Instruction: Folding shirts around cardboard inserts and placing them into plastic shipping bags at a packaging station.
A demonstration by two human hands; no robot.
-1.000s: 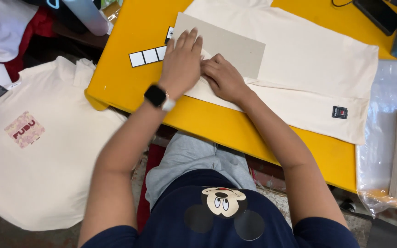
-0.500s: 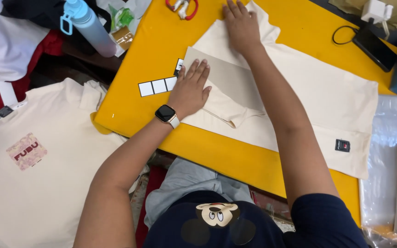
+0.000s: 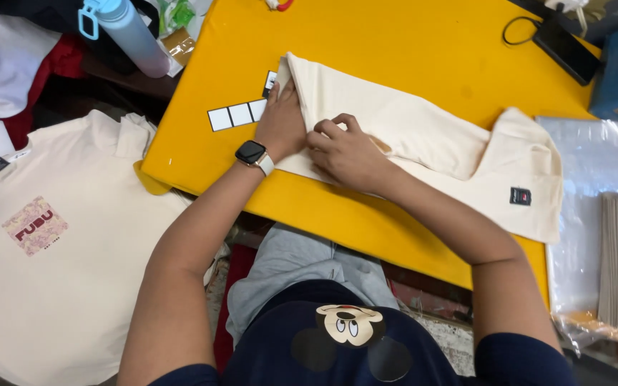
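Lying folded on the yellow table, a cream garment is pressed by left hand flat, right hand fingers curled.

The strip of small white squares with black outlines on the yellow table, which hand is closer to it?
Left. The left hand lies beside the white square strip, nearly touching its end. The right hand rests farther away on the cream folded garment.

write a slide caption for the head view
Both hands, left and right, press a folded cream shirt flat on a yellow table.
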